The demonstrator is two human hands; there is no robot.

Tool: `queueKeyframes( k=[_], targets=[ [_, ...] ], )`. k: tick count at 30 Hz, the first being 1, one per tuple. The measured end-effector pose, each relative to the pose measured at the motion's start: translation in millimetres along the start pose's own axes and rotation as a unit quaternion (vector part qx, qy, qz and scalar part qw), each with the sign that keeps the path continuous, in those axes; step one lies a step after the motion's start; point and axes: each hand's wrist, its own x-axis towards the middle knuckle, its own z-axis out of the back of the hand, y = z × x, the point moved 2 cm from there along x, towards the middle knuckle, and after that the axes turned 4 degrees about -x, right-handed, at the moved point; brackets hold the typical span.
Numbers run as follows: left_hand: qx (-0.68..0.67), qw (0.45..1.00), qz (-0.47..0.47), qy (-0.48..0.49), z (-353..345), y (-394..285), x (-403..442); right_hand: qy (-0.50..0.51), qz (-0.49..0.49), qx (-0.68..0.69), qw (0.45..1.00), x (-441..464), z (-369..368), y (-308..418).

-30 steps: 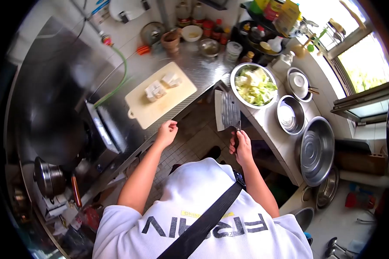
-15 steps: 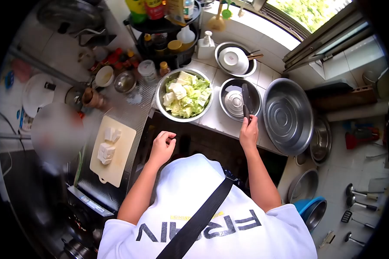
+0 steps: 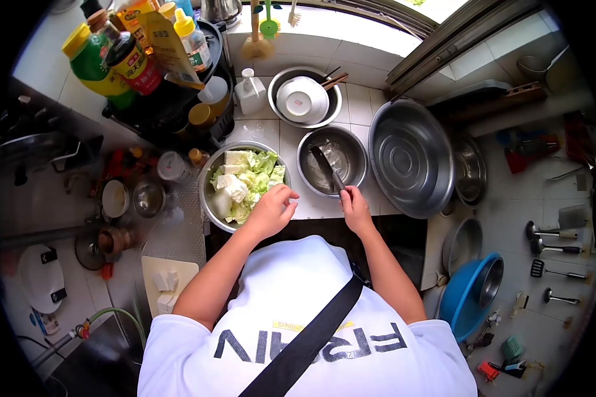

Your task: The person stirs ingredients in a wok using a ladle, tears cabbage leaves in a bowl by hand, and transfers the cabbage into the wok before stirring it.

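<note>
My right hand (image 3: 355,209) grips the handle of a dark kitchen knife (image 3: 324,163). The blade points down into a small metal bowl (image 3: 304,177) that looks to have water in it. At the right edge of a larger metal bowl (image 3: 208,206) is my left hand (image 3: 273,210), with nothing in it and its fingers loosely bent and apart. Chopped cabbage (image 3: 248,178) and white tofu-like chunks (image 3: 232,186) fill that bowl. On the left, partly hidden by my left arm, a cutting board (image 3: 153,268) holds white blocks (image 3: 166,281).
A wide metal basin (image 3: 409,155) leans to the right of the small bowl. Behind it stands a metal bowl (image 3: 338,109) with a white bowl (image 3: 302,99) and chopsticks. Bottles crowd a black rack (image 3: 159,109) at back left. A blue basin (image 3: 458,298) is lower right.
My left hand has moved up and right to the cabbage bowl's edge. My right hand still holds the knife over the small bowl, its blade now tilted more. The view has turned leftward and shifted.
</note>
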Motion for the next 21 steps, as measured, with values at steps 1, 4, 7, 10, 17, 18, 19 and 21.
queueKeyframes(
  k=[1, 4, 7, 10, 17, 18, 19, 21],
  targets=[
    [0.003, 1.000, -0.007, 0.007, 2.2, 4.3, 7.1, 0.019, -0.080, 0.101, 0.991, -0.6, 4.2, 2.4],
    [0.002, 0.999, -0.016, 0.028, 8.2, 8.2, 25.3, 0.015, -0.218, 0.279, 0.935, 4.6, 0.8, -7.3],
    [-0.002, 0.999, -0.003, 0.052, 13.5, 7.1, 41.2, 0.001, -0.298, 0.355, 0.886, 14.1, 2.3, -17.0],
    [0.002, 0.998, -0.018, 0.059, 15.9, 6.5, 57.3, 0.017, -0.311, 0.261, 0.914, 13.7, 8.1, -19.0],
    [0.148, 0.984, -0.080, 0.061, -11.7, 17.0, 103.9, -0.130, -0.034, -0.149, 0.980, 1.3, 36.4, 38.8],
    [0.177, 0.977, -0.100, 0.070, -21.3, 17.8, 112.6, -0.138, -0.034, -0.137, 0.980, -1.7, 43.7, 49.0],
    [0.209, 0.967, -0.098, 0.110, -35.0, 20.6, 120.9, -0.148, -0.031, -0.125, 0.981, -6.7, 54.4, 62.9],
    [0.298, 0.931, -0.109, 0.183, -69.9, 33.6, 141.2, -0.175, -0.026, -0.106, 0.978, -17.6, 74.3, 79.0]
  ],
)
